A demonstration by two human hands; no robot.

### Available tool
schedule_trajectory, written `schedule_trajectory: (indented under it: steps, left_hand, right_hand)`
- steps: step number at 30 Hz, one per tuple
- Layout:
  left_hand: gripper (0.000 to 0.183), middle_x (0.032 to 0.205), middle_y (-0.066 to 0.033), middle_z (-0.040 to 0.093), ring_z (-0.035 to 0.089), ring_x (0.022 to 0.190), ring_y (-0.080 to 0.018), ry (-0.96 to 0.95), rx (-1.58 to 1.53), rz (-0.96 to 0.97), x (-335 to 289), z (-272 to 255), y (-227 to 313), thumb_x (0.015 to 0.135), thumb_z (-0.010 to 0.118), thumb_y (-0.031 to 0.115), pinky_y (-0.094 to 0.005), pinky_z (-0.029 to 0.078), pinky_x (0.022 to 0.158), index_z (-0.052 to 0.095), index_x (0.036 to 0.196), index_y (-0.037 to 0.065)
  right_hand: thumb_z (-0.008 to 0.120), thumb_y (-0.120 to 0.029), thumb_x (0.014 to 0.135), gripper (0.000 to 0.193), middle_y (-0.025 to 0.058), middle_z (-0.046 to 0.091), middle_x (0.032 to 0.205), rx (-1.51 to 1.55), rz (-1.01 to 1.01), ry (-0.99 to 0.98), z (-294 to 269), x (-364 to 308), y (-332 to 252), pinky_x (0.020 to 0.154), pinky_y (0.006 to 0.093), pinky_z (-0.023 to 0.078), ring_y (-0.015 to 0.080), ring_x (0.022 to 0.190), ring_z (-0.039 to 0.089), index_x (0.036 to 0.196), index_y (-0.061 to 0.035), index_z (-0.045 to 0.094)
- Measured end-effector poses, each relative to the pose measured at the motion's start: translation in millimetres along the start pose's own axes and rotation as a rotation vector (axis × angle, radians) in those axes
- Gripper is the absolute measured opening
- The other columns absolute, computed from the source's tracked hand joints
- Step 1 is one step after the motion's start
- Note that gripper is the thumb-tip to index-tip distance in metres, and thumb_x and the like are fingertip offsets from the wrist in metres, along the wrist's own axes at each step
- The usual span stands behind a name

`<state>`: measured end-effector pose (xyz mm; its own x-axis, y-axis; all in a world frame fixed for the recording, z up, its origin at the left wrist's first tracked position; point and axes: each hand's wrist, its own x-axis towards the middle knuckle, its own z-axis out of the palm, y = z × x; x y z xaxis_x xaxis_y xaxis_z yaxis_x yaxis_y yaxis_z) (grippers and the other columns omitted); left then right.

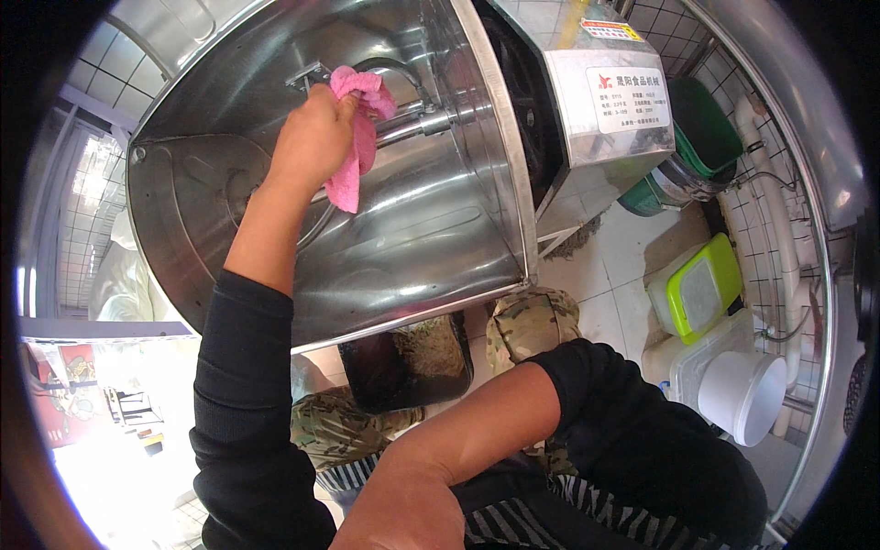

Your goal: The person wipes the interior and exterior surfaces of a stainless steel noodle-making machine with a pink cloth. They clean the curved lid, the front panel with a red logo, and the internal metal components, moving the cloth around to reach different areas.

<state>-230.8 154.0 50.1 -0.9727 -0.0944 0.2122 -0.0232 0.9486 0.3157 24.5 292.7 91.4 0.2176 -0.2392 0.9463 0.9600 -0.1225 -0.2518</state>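
Note:
My left hand (316,137) is closed on a pink cloth (353,179), which hangs from the fingers. It reaches inside a large stainless steel machine bowl (403,261). Close by the cloth are a curved metal bar (390,69) and a horizontal metal shaft (417,126) fixed inside the bowl. A small metal bracket (310,75) sits just beyond my knuckles. My right forearm crosses in front of my body, and the back of my right hand (399,513) shows at the lower edge. Its fingers are cut off from view.
The machine's steel housing (610,101) stands right of the bowl. Below it sits a black tub (367,367) with pale stringy material. Along the right wall are a green bin (701,128), a container with a lime-green lid (706,289) and a white bucket (742,394). My knees are beneath the bowl's edge.

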Motion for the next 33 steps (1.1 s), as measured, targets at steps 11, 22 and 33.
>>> schedule_trajectory:
  steps: [11, 22, 33]
  left_hand:
    - [0.048, 0.1, -0.0373, 0.068, 0.065, 0.101, -0.054, 0.01, -0.015, 0.01, -1.4, 0.1, 0.7, 0.104, 0.053, 0.042, -0.0583, 0.051, 0.088, 0.057, 0.109, -0.006]
    - [0.047, 0.101, -0.0371, 0.068, 0.065, 0.102, -0.0541, 0.001, -0.002, -0.009, -1.3, -0.4, 2.3, 0.103, 0.054, 0.04, -0.058, 0.05, 0.09, 0.058, 0.11, -0.006]
    - [0.048, 0.103, -0.0365, 0.068, 0.065, 0.102, -0.0534, 0.029, -0.012, 0.003, -2.0, 1.2, 1.6, 0.103, 0.054, 0.041, -0.0574, 0.05, 0.091, 0.058, 0.11, -0.006]
  right_hand:
    - [0.082, -0.017, 0.089, 0.04, 0.0183, 0.074, 0.116, 0.009, 0.043, -0.002, 2.7, 3.6, -1.3, 0.094, 0.0351, 0.055, 0.0247, 0.111, 0.07, 0.119, 0.0076, 0.071]
    - [0.083, -0.017, 0.089, 0.042, 0.0182, 0.074, 0.117, 0.015, 0.063, -0.013, 0.5, 1.5, -2.3, 0.094, 0.0348, 0.056, 0.0244, 0.111, 0.07, 0.12, 0.0077, 0.071]
    - [0.084, -0.016, 0.088, 0.044, 0.0182, 0.073, 0.117, 0.02, 0.069, -0.023, 1.8, -2.8, -3.5, 0.094, 0.0344, 0.056, 0.0242, 0.112, 0.07, 0.122, 0.0079, 0.07]
